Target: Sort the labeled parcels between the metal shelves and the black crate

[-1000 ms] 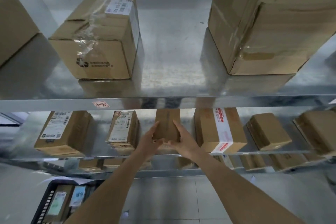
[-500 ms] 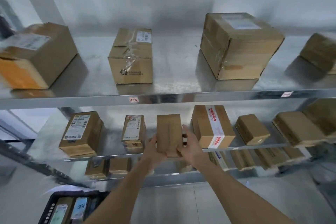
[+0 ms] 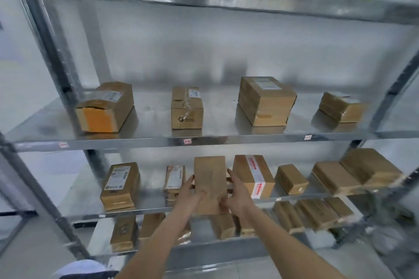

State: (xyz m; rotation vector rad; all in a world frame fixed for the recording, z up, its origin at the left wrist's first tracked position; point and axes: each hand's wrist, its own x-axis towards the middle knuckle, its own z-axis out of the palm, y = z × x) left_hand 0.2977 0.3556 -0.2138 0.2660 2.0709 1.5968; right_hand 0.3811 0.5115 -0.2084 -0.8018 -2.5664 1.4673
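A plain brown parcel (image 3: 210, 182) stands tilted at the front edge of the middle metal shelf (image 3: 145, 207), its blank side toward me. My left hand (image 3: 189, 195) grips its left side and my right hand (image 3: 237, 195) grips its right side. It sits between a small labeled parcel (image 3: 174, 180) on the left and a box with red-and-white tape (image 3: 254, 174) on the right. The black crate is not in view.
The upper shelf (image 3: 226, 138) carries several boxes, among them one with an orange end (image 3: 103, 108) and a large box (image 3: 266, 101). More parcels (image 3: 315, 213) lie on the lowest shelf. Metal uprights (image 3: 56, 70) frame the rack on both sides.
The view has pulled back and tilted up, so more of the rack shows and the crate has left the frame. Both hands have drawn the brown parcel toward the shelf's front edge.
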